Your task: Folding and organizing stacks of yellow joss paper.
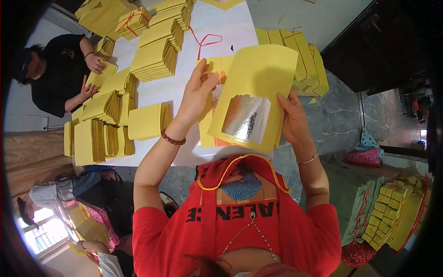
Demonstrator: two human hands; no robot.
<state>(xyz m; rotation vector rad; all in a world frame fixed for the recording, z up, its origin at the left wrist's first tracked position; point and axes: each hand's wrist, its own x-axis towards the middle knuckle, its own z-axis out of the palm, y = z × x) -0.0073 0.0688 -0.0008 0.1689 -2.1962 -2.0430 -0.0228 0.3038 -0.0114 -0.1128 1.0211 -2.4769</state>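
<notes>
A yellow paper sheet (265,69) with a shiny silver foil patch (244,122) is raised over the table's near right edge, its top bowed. My right hand (295,117) grips its right edge, thumb in front and fingers mostly hidden behind. Beneath and to the left lies more yellow paper (206,131) with an orange and silver patch partly covered by the raised sheet. My left hand (203,87) is closed at the left edge of that paper, thumb and forefinger on it.
Folded yellow paper stacks (154,60) line the white table (184,99). A red string (200,44) lies beyond my hands. A co-worker's hands (94,64) handle paper at the left. Tied yellow bundles (300,60) stand beyond the right edge; more bundles (387,212) sit lower right.
</notes>
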